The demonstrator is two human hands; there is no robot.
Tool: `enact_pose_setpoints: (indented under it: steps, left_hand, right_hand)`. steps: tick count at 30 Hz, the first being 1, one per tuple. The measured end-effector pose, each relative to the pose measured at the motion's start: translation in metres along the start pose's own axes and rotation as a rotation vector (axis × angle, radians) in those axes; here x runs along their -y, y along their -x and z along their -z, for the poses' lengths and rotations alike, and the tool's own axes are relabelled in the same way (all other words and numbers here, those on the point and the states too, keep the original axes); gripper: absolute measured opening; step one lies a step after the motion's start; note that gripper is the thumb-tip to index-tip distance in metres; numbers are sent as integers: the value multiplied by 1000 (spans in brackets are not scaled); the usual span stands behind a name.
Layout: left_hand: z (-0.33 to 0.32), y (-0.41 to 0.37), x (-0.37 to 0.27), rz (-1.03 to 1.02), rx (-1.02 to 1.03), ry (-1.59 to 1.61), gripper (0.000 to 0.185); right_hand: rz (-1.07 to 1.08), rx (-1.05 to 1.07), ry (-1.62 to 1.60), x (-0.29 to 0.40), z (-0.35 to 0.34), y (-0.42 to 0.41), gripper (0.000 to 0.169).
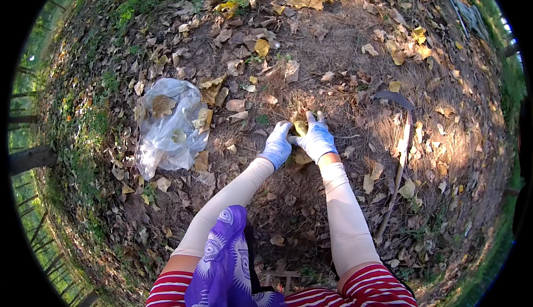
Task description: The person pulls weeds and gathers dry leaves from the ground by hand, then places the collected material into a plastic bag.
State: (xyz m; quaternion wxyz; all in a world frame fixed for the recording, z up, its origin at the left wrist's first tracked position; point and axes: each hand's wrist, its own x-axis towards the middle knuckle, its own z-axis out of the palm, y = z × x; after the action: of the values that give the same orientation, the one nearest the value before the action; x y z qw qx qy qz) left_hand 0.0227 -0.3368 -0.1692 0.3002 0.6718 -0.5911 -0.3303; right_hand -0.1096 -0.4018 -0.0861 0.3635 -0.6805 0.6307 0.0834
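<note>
My left hand (pixel 278 143) and my right hand (pixel 317 140) wear white-and-blue work gloves and meet low over the ground in front of me. Between them shows a yellow leaf (pixel 300 128), its lower part covered by the right thumb. A tuft of dry grass (pixel 306 102) lies just beyond my fingertips. The right fingers are spread at the tuft's near edge, while the left fingers point at the leaf from the left. Whether either hand grips the leaf or the grass is hidden.
A crumpled clear plastic bag (pixel 177 126) with dry leaves on it lies to the left. To the right is a sickle with a dark curved blade (pixel 393 98) and wooden handle (pixel 399 161). A purple printed scarf (pixel 225 257) hangs before me. A thin pole (pixel 452 5) lies far right.
</note>
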Motion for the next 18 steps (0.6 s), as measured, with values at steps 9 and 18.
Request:
enact_pose_setpoints:
  steps: [9, 18]
  left_hand:
    - [13, 73, -6, 261, 402, 476, 47]
    - [95, 140, -20, 196, 4, 286, 28]
  right_hand:
    - [294, -272, 391, -34, -96, 61, 94]
    - [-32, -344, -312, -74, -46, 107, 46]
